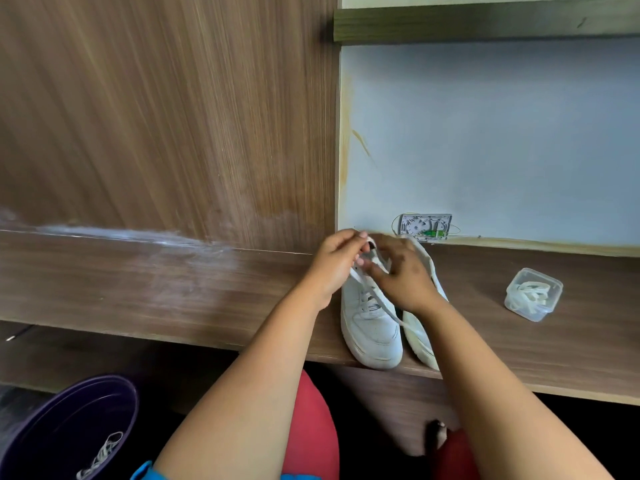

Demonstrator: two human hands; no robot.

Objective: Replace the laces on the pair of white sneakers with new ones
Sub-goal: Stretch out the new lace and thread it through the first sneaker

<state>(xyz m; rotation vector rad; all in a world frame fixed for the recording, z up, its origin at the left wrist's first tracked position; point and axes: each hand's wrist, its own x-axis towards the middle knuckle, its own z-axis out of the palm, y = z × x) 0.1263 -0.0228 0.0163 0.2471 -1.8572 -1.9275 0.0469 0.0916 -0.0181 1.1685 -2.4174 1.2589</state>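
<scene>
Right sneaker (420, 336) mostly hidden behind the right hand (401, 275) and forearm, only toe and a strip of collar showing; left sneaker (372, 327) has its tongue and top eyelets covered by both hands, so can't tell which holes the lace (381, 303) runs thru or exactly what the left hand (337, 263) fingers pinch. Purple bucket (69, 427) cut off by bottom and left edges, the laces inside partly out of frame. Wall box (425, 227) behind the shoes too small to make out, and contents of the clear container (533, 294) blurry thru the plastic.
</scene>
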